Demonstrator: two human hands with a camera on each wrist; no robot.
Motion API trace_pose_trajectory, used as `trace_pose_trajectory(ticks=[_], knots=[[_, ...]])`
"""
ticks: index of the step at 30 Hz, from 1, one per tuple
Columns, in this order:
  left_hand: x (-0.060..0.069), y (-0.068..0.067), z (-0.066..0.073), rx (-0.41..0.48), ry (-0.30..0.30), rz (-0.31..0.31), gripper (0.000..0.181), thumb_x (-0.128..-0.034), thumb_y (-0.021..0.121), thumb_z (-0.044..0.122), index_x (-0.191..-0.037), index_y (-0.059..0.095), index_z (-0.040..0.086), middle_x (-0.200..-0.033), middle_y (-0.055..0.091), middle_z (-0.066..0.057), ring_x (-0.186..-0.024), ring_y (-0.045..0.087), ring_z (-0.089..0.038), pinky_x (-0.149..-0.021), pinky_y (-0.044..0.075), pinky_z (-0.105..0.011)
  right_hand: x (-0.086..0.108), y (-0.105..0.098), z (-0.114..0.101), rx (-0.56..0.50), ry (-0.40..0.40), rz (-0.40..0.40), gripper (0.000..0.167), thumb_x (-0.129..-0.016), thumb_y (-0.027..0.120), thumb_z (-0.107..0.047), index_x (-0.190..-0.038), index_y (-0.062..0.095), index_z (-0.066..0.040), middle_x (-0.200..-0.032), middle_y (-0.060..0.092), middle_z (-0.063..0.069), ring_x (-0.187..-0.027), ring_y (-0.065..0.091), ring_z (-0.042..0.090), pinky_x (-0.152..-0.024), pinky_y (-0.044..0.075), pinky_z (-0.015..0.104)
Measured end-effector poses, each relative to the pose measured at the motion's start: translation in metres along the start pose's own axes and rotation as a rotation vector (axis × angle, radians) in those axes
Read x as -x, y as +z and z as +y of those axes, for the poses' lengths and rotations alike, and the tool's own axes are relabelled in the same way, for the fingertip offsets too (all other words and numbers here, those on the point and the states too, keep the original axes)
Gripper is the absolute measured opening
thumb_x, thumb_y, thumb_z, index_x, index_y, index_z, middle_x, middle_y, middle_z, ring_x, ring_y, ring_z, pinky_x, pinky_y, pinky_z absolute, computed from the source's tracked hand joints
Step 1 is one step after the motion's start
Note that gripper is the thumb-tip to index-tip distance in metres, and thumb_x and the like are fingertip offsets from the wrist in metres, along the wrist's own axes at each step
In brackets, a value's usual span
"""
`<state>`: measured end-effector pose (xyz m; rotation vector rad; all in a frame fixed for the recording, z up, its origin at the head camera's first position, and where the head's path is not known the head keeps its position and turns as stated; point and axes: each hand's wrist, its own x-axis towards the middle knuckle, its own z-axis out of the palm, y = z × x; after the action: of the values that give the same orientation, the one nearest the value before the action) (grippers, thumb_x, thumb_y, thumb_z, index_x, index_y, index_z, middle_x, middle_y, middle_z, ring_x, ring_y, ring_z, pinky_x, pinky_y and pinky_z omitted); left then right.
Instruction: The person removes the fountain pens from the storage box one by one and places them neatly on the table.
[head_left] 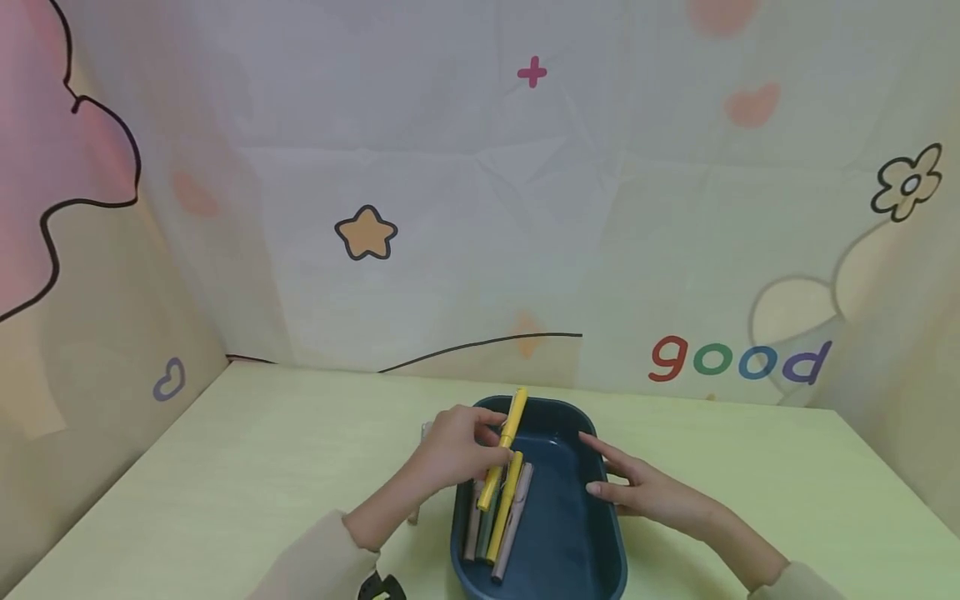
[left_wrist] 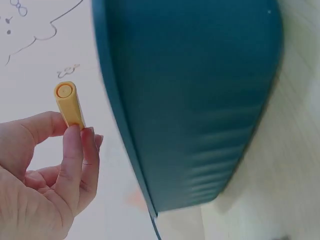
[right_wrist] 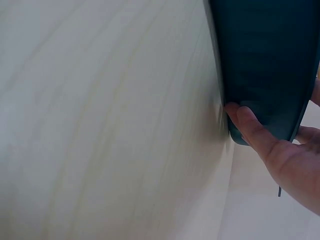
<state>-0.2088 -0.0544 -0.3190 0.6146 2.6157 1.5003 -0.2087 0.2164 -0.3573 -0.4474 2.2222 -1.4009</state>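
My left hand [head_left: 456,447] pinches a yellow pen [head_left: 515,417] between thumb and fingers, tilted over the left side of a dark blue bin [head_left: 558,533]. The left wrist view shows the hand [left_wrist: 52,172] holding the yellow pen [left_wrist: 70,105] end-on, beside the bin's outer wall [left_wrist: 185,100]. Inside the bin, along its left side, lie another yellow pen [head_left: 507,510], a greyish pen [head_left: 513,527] and a couple of darker ones, partly covered. My right hand [head_left: 660,496] grips the bin's right wall; in the right wrist view fingers [right_wrist: 257,132] press the outside.
A grey object [head_left: 413,517] lies on the table [head_left: 300,467] left of the bin, mostly hidden behind my left hand and forearm. A black item [head_left: 381,588] shows by the left sleeve. A printed cloth backdrop [head_left: 450,275] stands behind the table.
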Motion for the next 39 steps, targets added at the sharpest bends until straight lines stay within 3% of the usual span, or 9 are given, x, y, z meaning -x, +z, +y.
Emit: trace_pose_trajectory(ticks=[5, 10, 18, 26, 39], knots=[[0.002, -0.012, -0.004, 0.068, -0.051, 0.035, 0.046, -0.0776, 0.069, 0.007, -0.12, 0.056, -0.004, -0.08, 0.059, -0.008, -0.061, 0.062, -0.012, -0.053, 0.054, -0.028, 0.001, -0.002, 0.0, -0.001, -0.01, -0.002, 0.074, -0.091, 0.055, -0.028, -0.147, 0.01, -0.013, -0.146, 0.006, 0.03, -0.13, 0.009, 0.052, -0.092, 0.039, 0.053], [0.005, -0.024, -0.008, 0.061, -0.078, 0.106, 0.047, -0.0772, 0.071, 0.009, -0.12, 0.057, -0.002, -0.083, 0.061, -0.009, -0.063, 0.062, -0.013, -0.054, 0.054, -0.028, 0.001, -0.002, 0.001, -0.002, -0.016, 0.002, 0.073, -0.091, 0.055, -0.028, -0.147, 0.01, -0.013, -0.146, 0.006, 0.03, -0.13, 0.009, 0.051, -0.092, 0.039, 0.053], [0.012, -0.041, -0.023, 0.055, -0.195, 0.193, 0.044, -0.0774, 0.07, 0.007, -0.12, 0.058, -0.001, -0.084, 0.061, -0.009, -0.062, 0.062, -0.013, -0.055, 0.054, -0.029, 0.002, -0.001, -0.001, -0.006, -0.029, -0.014, 0.073, -0.092, 0.053, -0.027, -0.147, 0.009, -0.013, -0.147, 0.005, 0.029, -0.131, 0.008, 0.051, -0.094, 0.038, 0.052], [0.017, -0.051, -0.043, 0.018, -0.263, 0.217, 0.044, -0.0774, 0.069, 0.005, -0.119, 0.058, -0.002, -0.084, 0.061, -0.009, -0.062, 0.061, -0.014, -0.056, 0.054, -0.029, 0.002, -0.001, -0.001, -0.008, -0.031, -0.018, 0.073, -0.092, 0.054, -0.028, -0.147, 0.009, -0.013, -0.147, 0.005, 0.029, -0.131, 0.008, 0.05, -0.093, 0.039, 0.052], [0.021, -0.058, -0.062, -0.004, -0.33, 0.203, 0.042, -0.079, 0.067, 0.003, -0.118, 0.056, -0.006, -0.085, 0.061, -0.011, -0.063, 0.06, -0.014, -0.056, 0.054, -0.029, 0.001, 0.0, 0.001, -0.011, -0.034, -0.009, 0.073, -0.091, 0.054, -0.028, -0.147, 0.01, -0.013, -0.147, 0.007, 0.028, -0.131, 0.01, 0.05, -0.093, 0.039, 0.052]])
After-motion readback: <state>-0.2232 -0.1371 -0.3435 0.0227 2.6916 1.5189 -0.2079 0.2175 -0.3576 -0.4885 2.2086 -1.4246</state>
